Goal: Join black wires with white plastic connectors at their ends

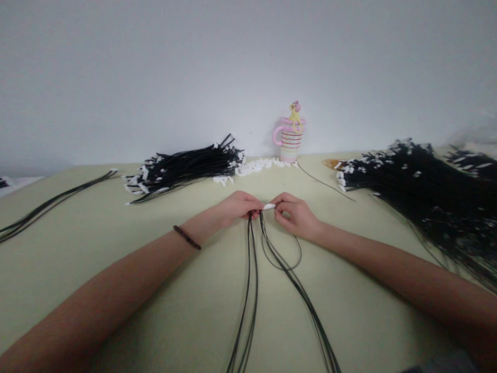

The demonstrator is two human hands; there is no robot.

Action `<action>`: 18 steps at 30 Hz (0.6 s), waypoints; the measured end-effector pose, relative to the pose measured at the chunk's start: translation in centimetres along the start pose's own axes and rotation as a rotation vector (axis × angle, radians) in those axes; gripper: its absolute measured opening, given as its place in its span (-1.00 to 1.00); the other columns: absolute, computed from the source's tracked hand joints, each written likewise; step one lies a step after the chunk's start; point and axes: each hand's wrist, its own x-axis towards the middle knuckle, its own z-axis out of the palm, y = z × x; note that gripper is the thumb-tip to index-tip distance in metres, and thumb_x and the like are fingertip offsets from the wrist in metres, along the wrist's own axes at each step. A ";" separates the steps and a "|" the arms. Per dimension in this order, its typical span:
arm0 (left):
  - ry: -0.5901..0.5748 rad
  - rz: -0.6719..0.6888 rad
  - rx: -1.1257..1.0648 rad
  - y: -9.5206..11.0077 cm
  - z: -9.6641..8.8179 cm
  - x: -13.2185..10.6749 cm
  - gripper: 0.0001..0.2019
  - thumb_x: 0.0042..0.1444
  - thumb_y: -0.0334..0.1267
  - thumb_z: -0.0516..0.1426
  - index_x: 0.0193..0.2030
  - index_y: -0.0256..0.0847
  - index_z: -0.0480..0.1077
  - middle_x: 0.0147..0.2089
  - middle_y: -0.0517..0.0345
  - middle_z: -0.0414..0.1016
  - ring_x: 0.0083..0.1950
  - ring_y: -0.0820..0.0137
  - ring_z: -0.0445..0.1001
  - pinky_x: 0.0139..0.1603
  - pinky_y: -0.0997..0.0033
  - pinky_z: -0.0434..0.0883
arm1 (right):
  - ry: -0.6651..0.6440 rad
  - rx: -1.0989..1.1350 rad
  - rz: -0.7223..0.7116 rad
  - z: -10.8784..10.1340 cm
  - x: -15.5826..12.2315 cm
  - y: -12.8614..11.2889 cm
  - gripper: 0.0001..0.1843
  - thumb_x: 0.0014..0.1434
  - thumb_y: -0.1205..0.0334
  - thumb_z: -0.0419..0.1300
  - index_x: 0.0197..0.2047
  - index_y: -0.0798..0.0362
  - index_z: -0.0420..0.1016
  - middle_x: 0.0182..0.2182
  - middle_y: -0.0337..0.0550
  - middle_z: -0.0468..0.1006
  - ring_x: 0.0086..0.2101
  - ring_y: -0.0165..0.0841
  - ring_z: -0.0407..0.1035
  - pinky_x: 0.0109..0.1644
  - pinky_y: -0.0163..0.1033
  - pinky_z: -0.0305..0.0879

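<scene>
My left hand (236,207) and my right hand (293,215) meet at the middle of the pale green table (116,204). Between their fingertips is a small white plastic sleeve (268,206). My right fingers pinch the sleeve, and my left fingers pinch thin black cords (252,274) at its left end. These cords run down toward me in long strands, and one strand forms a loose loop under my right hand. A dark beaded bracelet (187,237) circles my left wrist.
A bundle of black cords with white ends (186,167) lies at the back left, and a larger heap (415,186) fills the right. Loose white pieces (256,167) lie along the wall (248,62), near a pink striped mug (291,146). More cords (50,205) lie far left.
</scene>
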 end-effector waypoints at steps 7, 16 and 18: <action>0.007 0.004 0.039 0.2 0.3 -0.2 -0.79 -0.14 -0.20 0.16 -0.52 -0.35 0.44 -0.60 0.15 0.34 -0.56 0.55 0.25 -0.55 0.55 0.12 | -0.037 -0.013 -0.022 -0.3 0.1 -0.1 -0.86 0.03 0.43 0.00 -0.52 0.14 0.29 -0.31 -0.06 0.38 -0.32 -0.40 0.29 -0.24 -0.30 0.25; 0.072 -0.017 -0.045 0.2 0.2 -0.1 -0.82 -0.13 -0.23 0.16 -0.53 -0.36 0.41 -0.60 0.17 0.32 -0.56 0.56 0.25 -0.54 0.56 0.13 | 0.040 0.124 0.141 0.2 0.4 1.1 -0.86 0.02 0.32 0.10 -0.52 0.16 0.40 -0.27 -0.07 0.37 -0.31 -0.42 0.29 -0.24 -0.31 0.23; 0.088 -0.009 -0.107 0.3 0.2 -0.1 -0.83 -0.13 -0.25 0.16 -0.54 -0.37 0.39 -0.60 0.18 0.29 -0.56 0.57 0.23 -0.53 0.55 0.15 | -0.070 0.299 0.264 -0.3 0.8 2.0 -0.84 0.00 0.23 0.15 -0.46 0.16 0.45 -0.34 -0.10 0.38 -0.35 -0.44 0.28 -0.29 -0.33 0.22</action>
